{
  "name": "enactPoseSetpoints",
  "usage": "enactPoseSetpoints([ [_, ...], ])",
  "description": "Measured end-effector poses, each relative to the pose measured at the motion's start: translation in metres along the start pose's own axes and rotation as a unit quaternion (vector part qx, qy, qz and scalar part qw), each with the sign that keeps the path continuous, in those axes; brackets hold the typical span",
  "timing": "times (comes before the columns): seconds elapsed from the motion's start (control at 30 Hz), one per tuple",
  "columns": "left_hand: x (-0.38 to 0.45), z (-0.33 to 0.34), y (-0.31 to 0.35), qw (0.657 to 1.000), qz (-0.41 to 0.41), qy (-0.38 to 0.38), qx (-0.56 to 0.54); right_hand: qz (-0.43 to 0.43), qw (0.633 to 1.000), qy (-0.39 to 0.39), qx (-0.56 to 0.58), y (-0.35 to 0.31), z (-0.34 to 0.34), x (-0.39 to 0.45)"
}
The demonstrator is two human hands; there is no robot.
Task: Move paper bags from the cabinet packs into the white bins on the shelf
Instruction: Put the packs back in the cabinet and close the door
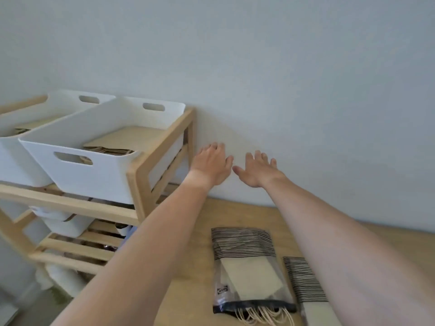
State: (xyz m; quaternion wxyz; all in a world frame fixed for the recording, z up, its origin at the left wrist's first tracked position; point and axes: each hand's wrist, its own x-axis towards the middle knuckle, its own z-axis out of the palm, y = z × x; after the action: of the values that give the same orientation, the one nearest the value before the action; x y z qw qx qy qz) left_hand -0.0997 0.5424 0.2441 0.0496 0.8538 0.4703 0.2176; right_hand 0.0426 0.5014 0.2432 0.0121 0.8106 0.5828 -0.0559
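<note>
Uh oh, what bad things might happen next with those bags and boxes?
1. The nearer white bin juts past the shelf's front edge, so a push might tip it.
2. The open pack lies near the cabinet top's front edge; an arm might knock it off.
3. Both hands, left and right, are empty.

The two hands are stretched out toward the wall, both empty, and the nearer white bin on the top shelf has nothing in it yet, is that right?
Not quite. The head view shows the nearer white bin already holds brown paper bags, lying flat inside. The rest stands: the left hand and the right hand are both stretched toward the wall, open and empty.
</note>
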Motion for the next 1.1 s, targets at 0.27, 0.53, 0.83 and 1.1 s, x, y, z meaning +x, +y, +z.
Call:
enactPoseSetpoints([
  [0.27, -0.123, 0.136, 0.023, 0.974, -0.169, -0.121, -0.086, 0.071, 0.98, -0.13, 0.136, 0.056, 0.155, -0.067],
  [0.53, -0.215, 0.211, 0.043, 0.93, -0.302, -0.196, -0.075, 0.097, 0.966, -0.179, 0.157, 0.092, 0.242, -0.129],
  [0.83, -0.249, 0.2, 0.046, 0.925, -0.213, -0.311, -0.053, 0.053, 0.982, -0.103, 0.151, 0.084, 0.26, -0.156],
  [1.1, -0.274, 0.215, 0.036, 0.945, -0.118, -0.291, 0.087, 0.033, 0.99, -0.032, 0.131, 0.079, 0.278, -0.191],
])
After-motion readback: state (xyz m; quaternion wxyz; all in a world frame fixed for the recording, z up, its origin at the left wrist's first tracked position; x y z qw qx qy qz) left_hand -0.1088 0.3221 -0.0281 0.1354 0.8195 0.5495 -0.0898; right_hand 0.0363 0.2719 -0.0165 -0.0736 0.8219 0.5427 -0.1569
